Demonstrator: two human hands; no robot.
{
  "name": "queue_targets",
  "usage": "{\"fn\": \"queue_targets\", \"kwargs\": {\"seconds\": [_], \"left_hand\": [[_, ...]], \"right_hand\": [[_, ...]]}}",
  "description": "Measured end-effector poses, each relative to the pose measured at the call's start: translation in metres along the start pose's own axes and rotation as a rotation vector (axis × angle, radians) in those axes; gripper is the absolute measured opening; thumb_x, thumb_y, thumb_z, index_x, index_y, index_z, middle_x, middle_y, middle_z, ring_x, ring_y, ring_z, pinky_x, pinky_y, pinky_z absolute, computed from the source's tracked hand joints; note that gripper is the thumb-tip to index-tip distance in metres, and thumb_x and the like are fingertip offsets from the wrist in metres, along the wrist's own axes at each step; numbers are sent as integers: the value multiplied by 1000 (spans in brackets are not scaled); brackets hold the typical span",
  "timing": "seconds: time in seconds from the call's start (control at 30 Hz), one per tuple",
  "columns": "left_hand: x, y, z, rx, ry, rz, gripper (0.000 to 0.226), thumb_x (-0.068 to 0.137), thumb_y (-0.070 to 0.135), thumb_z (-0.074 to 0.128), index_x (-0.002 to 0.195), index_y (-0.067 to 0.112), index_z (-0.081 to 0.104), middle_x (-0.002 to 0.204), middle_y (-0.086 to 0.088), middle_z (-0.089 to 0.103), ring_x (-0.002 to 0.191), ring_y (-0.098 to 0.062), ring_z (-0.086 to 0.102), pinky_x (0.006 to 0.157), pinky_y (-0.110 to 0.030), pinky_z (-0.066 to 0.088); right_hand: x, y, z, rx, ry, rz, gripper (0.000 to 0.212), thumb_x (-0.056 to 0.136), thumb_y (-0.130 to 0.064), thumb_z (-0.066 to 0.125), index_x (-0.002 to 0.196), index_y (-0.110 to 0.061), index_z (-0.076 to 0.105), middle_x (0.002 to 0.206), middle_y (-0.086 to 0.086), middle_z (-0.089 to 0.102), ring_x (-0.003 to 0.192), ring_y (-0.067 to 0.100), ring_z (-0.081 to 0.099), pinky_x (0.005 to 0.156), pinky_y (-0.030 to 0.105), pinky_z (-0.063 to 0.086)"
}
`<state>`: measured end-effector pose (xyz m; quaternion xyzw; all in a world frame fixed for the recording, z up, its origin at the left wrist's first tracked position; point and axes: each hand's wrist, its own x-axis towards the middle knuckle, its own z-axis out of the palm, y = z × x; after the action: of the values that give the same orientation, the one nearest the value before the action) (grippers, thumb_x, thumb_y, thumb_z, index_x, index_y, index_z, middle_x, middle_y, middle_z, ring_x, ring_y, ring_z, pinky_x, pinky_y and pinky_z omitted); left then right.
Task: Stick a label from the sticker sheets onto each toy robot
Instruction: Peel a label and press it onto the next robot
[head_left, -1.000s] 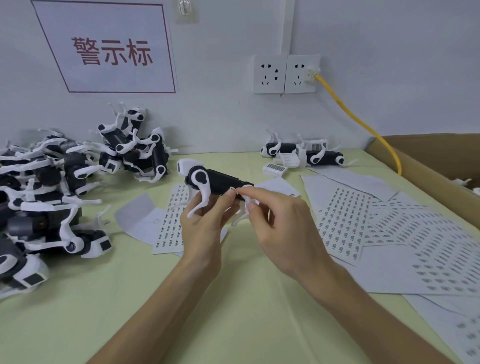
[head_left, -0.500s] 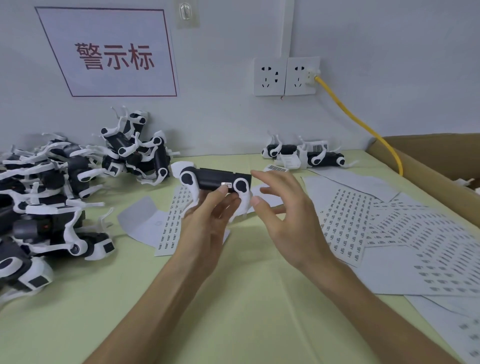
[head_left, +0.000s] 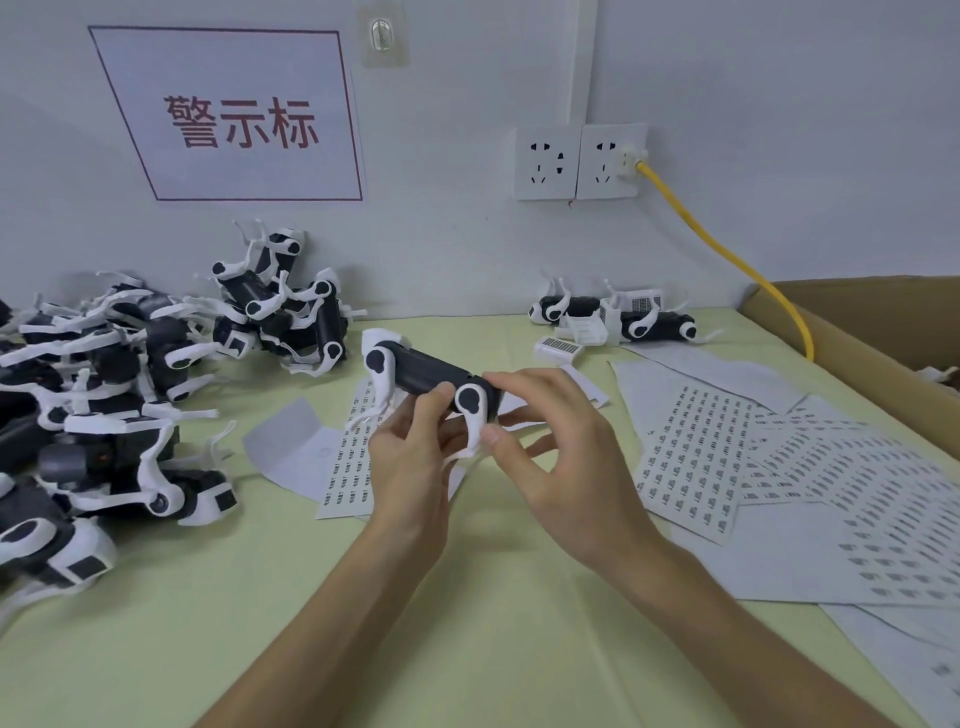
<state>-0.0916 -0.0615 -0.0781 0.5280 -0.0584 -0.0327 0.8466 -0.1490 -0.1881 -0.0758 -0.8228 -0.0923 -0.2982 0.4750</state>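
A black-and-white toy robot dog is held above the table, lying on its side. My left hand grips its body from below, thumb on the black shell. My right hand pinches its rear end and white hind leg, thumb against the leg. Sticker sheets with rows of small labels lie to the right, and another sheet lies under my hands. A pile of toy robots fills the left side. Two more robots lie by the wall.
A cardboard box stands at the right edge, and a yellow cable runs from the wall socket down beside it. A white sign with red characters hangs on the wall. A barcode-labelled white part lies near the two far robots.
My right hand let go after pressing on the robot, opened briefly, then closed on its rear end and hind leg. The robot has turned in my left hand.
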Motion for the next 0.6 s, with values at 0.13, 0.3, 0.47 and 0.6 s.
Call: {"fn": "queue_targets", "kwargs": {"seconds": [0.13,0.3,0.47,0.6], "left_hand": [[-1,-1,1,7,-7,-15,32,104,35,56,104,6,69,86,-2,76,80,-16,75,73,-28,56],[-1,2,-2,22,-100,0,49,94,41,69,119,-1,69,114,-16,76,103,-27,71,96,-43,55],[0,0,-7,51,-150,38,36,88,32,70,106,1,68,92,-6,77,84,-20,75,74,-27,59],[-2,2,-5,55,-166,16,45,97,32,61,124,-4,62,118,-21,74,109,-34,74,97,-43,59]], "right_hand": [[1,1,0,-4,13,8,37,92,-34,64,129,-34,63,121,-19,57,106,7,65,77,33,58],[3,3,-3,6,29,16,37,92,-34,64,129,-35,61,122,-19,57,106,6,65,77,29,58],[2,3,-3,12,-1,26,35,92,-34,64,127,-37,61,121,-21,57,106,5,65,78,30,58],[1,3,-2,5,-30,28,35,93,-32,64,128,-35,63,119,-20,56,105,6,65,79,32,58]]}}
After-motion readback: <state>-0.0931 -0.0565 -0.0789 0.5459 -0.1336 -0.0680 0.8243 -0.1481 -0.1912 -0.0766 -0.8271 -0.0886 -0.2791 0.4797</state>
